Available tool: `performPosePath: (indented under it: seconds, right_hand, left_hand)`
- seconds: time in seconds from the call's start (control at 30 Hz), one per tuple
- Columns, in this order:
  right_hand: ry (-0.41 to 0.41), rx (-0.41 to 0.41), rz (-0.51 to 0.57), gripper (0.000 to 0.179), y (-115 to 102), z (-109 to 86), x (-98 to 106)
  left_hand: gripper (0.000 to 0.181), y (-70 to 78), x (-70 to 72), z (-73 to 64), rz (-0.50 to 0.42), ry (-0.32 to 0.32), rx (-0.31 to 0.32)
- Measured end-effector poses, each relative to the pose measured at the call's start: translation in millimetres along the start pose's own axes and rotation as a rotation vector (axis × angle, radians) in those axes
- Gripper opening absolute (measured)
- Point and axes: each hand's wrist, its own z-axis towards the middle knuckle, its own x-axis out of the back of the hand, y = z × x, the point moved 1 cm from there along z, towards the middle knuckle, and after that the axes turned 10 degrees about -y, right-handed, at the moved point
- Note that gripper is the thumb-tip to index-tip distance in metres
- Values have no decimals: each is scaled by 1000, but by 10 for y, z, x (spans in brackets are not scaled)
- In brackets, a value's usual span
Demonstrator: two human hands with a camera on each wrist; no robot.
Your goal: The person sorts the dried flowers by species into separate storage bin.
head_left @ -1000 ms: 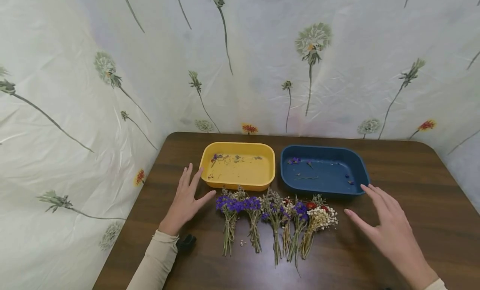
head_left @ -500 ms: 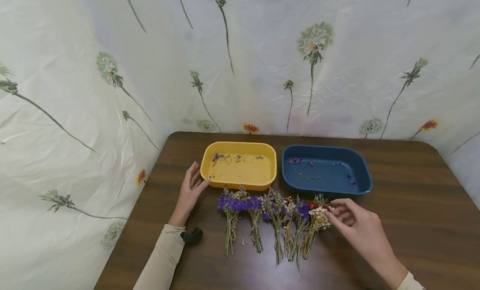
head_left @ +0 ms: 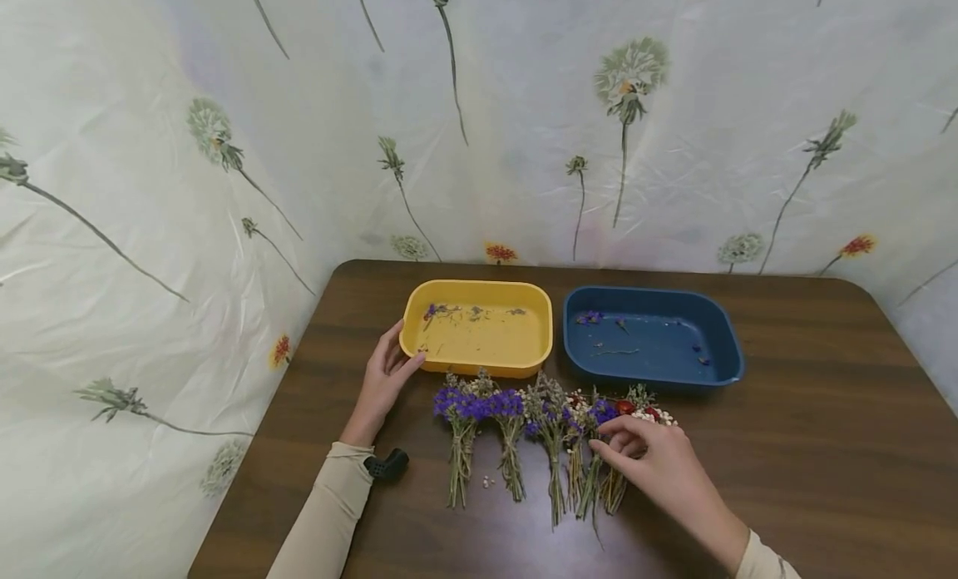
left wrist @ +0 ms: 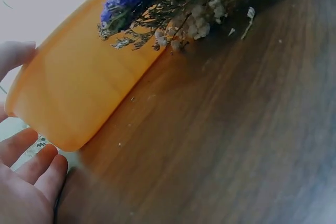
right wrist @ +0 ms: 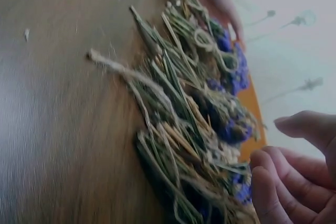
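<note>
A yellow tray [head_left: 479, 368] stands on the table, and my left hand [head_left: 377, 393] holds its near-left corner, thumb at the front rim and fingers round the left side. In the left wrist view the thumb [left wrist: 18, 56] lies at the tray rim [left wrist: 79, 87]. Several dried flower bunches [head_left: 461, 433] lie in a row before the trays. My right hand [head_left: 666, 462] hovers over the right end of the row, partly hiding a white-and-red bunch [head_left: 649, 411]. Thumb and fingertips are apart with nothing between them; stems and twine ties [right wrist: 173, 103] show beside them in the right wrist view.
A blue tray [head_left: 659, 346] stands right of the yellow one. Both trays hold loose purple petals and stem bits. White crumbs [head_left: 488, 482] lie on the brown table [head_left: 808, 413]. A dandelion-print sheet [head_left: 509, 146] hangs behind. A black wrist-worn piece [head_left: 387, 464] sits by the left cuff.
My left hand has moved in from beside the yellow tray to its corner. The right hand has come left from near the blue tray to above the right-hand bunches, its fingers drawing closer together.
</note>
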Motion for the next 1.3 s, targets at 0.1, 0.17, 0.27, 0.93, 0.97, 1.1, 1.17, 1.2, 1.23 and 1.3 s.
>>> performPosePath:
  seconds: [0.1, 0.17, 0.27, 0.93, 0.97, 1.1, 1.17, 1.2, 1.23, 1.3]
  right_hand:
    - [-35, -19, 7, 14, -34, 14, -54]
    - [-49, -23, 11, 11, -54, 23, -88]
    - [-60, -31, 12, 8, -77, 38, -131]
    - [-175, -160, -15, 17, -148, 161, -401]
    - [-177, -163, -12, 17, -149, 161, -412]
    - [-180, -169, -28, 19, -168, 168, -441]
    - [-180, -172, -50, 19, -180, 177, -455]
    - [-180, -170, -63, 18, -186, 182, -462]
    - [-180, -170, -77, 17, -191, 187, -471]
    - [-180, -165, -99, 15, -198, 195, -488]
  left_hand:
    - [71, -7, -8, 6, -1, 7, 1]
    - [70, -7, -12, 5, 1, 13, 1]
    - [70, -3, -18, 6, 3, 14, 4]
    - [65, -16, -2, 9, 30, 34, 5]
    - [65, -16, -1, 8, 31, 34, 5]
    - [65, -17, 6, 4, 26, 32, 2]
    - [66, -18, 6, 1, 26, 29, 8]
    - [66, -20, 7, 3, 26, 28, 11]
    - [66, -24, 9, 4, 27, 29, 14]
    - [66, -26, 6, 4, 25, 27, 18]
